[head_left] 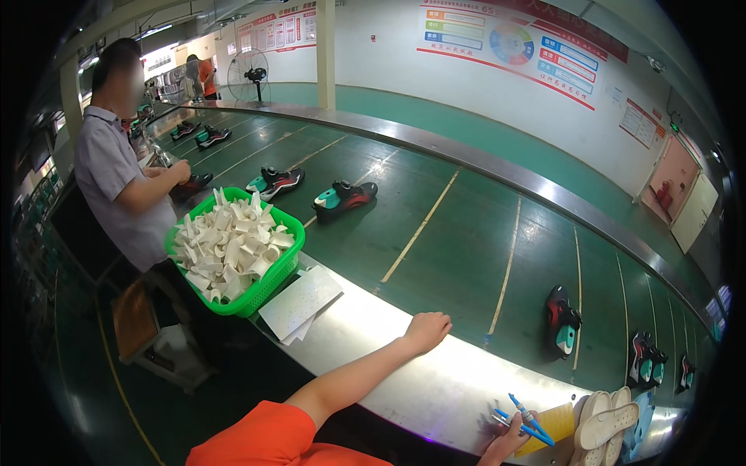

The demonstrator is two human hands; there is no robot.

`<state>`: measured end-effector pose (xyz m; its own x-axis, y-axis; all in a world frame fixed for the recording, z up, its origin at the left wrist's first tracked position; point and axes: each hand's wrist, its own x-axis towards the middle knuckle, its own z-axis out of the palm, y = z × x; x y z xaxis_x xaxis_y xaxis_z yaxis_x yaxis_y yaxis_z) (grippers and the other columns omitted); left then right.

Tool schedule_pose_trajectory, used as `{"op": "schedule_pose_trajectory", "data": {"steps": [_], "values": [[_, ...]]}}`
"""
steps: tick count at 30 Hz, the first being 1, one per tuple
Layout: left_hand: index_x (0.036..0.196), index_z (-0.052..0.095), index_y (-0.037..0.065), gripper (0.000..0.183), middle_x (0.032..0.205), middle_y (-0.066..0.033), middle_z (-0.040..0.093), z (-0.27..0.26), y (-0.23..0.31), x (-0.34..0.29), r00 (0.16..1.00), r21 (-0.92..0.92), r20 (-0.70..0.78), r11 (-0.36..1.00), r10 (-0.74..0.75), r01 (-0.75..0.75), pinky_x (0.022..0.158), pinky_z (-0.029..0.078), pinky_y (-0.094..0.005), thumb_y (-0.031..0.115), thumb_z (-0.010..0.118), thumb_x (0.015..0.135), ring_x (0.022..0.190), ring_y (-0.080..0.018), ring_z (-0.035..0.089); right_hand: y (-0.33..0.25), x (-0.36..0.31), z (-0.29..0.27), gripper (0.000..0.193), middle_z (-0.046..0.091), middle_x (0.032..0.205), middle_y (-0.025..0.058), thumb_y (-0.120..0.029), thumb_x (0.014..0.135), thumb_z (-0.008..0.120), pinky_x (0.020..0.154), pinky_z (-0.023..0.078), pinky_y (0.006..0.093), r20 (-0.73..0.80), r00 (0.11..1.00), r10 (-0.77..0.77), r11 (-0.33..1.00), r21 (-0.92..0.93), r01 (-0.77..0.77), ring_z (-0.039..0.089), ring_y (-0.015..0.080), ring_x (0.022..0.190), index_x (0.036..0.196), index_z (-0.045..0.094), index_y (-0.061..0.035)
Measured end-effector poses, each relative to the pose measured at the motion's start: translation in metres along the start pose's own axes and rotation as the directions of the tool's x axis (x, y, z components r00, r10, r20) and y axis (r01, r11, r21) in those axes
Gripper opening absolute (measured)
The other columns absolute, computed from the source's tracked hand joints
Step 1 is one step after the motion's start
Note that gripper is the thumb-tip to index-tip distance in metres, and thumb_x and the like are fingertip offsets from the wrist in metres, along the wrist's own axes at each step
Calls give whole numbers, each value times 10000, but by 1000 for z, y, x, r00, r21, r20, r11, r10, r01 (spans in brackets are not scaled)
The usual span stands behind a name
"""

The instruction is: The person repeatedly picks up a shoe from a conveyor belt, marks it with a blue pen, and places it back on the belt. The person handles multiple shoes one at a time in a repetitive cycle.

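Blue tool (539, 432): long axis slants down rightward; right fingers (514, 427) grip; left fingers (441, 321) curled.

The surface (381, 365) was smooth, glossy metal, and the rail (435, 147) along the far edge had the same sheen. The green belt (443, 272) looked smooth and faintly shiny. The basket (273, 293) was glossy perforated plastic; the white pieces (229, 245) inside looked matt. The sheets (295, 301) resembled matt paper, the blue tool (542, 436) shiny plastic, the orange sleeve (256, 435) soft matt cloth.
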<state>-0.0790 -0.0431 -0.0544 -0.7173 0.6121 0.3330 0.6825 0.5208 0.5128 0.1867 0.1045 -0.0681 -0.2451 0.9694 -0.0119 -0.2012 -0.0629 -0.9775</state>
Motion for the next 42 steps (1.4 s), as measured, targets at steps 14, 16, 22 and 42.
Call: {"op": "schedule_pose_trajectory", "data": {"steps": [14, 16, 22, 42], "values": [[814, 588, 49, 186, 771, -107, 585, 0, -3, 0, 1000, -11, 1, 1000, 1, -1, 680, 465, -412, 200, 492, 865, 759, -301, 587, -4, -2, 3, 306, 515, 960, 47, -111, 880, 524, 491, 410, 163, -1, 999, 33, 999, -37, -33, 511, 73, 721, 1173, 447, -70], [822, 587, 42, 182, 778, -117, 585, 0, -3, 2, 1000, -30, 0, 1000, -1, 1, 679, 461, -413, 192, 492, 861, 761, -322, 581, -2, -1, 3, 315, 517, 962, 48, -117, 881, 526, 496, 414, 162, -20, 999, 32, 998, -49, -33, 518, 77, 728, 1181, 444, -73], [818, 591, 40, 184, 785, -117, 590, 2, -3, 3, 1000, -58, 6, 998, -9, 10, 687, 461, -413, 186, 489, 861, 769, -321, 582, -2, 0, 5, 345, 516, 976, 52, -127, 881, 529, 504, 428, 166, -45, 999, 22, 999, -46, -24, 526, 86, 739, 1206, 429, -68], [710, 583, 28, 242, 718, -198, 563, 24, 28, 15, 999, -159, 13, 987, -32, 34, 611, 397, -468, 223, 491, 820, 711, -388, 542, -38, 15, -28, 288, 459, 843, 0, -77, 865, 564, 483, 431, 214, 109, 978, 181, 976, 104, -192, 453, 72, 594, 1114, 436, -143]]}}
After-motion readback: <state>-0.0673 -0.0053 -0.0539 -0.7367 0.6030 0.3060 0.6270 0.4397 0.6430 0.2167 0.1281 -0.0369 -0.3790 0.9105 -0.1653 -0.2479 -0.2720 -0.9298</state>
